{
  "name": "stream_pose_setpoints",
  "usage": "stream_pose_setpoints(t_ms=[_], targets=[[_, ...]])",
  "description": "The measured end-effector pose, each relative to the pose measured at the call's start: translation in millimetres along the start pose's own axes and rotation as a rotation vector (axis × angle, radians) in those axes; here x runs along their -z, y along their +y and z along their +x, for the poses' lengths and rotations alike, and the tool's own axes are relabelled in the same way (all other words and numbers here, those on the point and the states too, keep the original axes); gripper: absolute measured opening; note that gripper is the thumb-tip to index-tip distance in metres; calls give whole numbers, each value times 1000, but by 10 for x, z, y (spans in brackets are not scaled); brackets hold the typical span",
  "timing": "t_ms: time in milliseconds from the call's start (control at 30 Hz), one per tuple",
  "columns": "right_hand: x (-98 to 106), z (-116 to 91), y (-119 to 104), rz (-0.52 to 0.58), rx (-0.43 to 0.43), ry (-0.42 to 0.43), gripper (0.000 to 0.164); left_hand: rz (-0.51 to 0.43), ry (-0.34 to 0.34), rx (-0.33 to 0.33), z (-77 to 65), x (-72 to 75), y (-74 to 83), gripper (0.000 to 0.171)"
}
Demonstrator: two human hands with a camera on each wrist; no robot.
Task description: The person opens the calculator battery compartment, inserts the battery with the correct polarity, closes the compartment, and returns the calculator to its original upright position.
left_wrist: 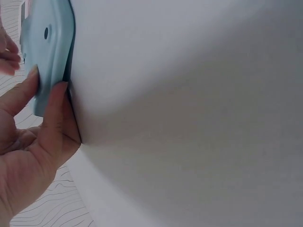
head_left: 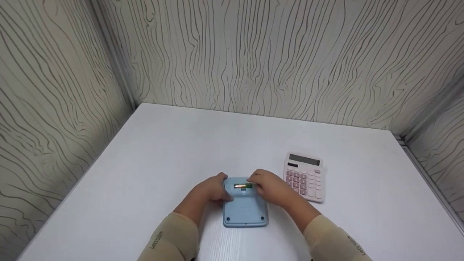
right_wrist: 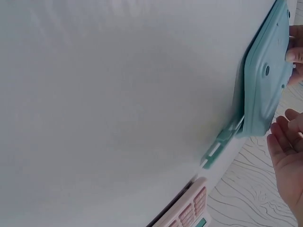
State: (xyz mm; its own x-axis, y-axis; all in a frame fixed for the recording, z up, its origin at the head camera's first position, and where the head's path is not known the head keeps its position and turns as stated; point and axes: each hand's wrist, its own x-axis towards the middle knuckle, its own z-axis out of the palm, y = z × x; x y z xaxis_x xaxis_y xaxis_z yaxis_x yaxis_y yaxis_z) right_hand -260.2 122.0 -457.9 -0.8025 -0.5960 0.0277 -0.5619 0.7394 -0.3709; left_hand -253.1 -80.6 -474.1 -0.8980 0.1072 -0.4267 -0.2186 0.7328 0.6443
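Note:
A light-blue calculator (head_left: 245, 211) lies face down, its battery compartment uncovered and a battery (head_left: 240, 186) visible inside. My left hand (head_left: 213, 188) grips its left side, thumb on the back and fingers at the edge and underneath, as the left wrist view shows. At the far right corner is my right hand (head_left: 271, 187), fingertips by the battery's right end; whether they touch it cannot be told. In the right wrist view that hand's fingers are only loosely bent. A teal slotted piece (right_wrist: 218, 147) lies on the table beside the calculator, hidden in the head view.
To the right, a pink calculator (head_left: 305, 177) lies face up, partly behind my right hand. Both stand on a white table (head_left: 163, 152). Wood-patterned panels (head_left: 232, 54) rise at the back and sides.

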Motion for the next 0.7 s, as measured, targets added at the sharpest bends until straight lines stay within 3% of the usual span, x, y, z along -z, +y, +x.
stream_pose_setpoints(t_ms=[233,700], targets=[[48,-154,174,-37,-74,3,25,-28,1,-4,13,-31,-10,79],[-5,-356,340,-186,-159,-106,34,-38,9,2,-17,-12,0,80]])
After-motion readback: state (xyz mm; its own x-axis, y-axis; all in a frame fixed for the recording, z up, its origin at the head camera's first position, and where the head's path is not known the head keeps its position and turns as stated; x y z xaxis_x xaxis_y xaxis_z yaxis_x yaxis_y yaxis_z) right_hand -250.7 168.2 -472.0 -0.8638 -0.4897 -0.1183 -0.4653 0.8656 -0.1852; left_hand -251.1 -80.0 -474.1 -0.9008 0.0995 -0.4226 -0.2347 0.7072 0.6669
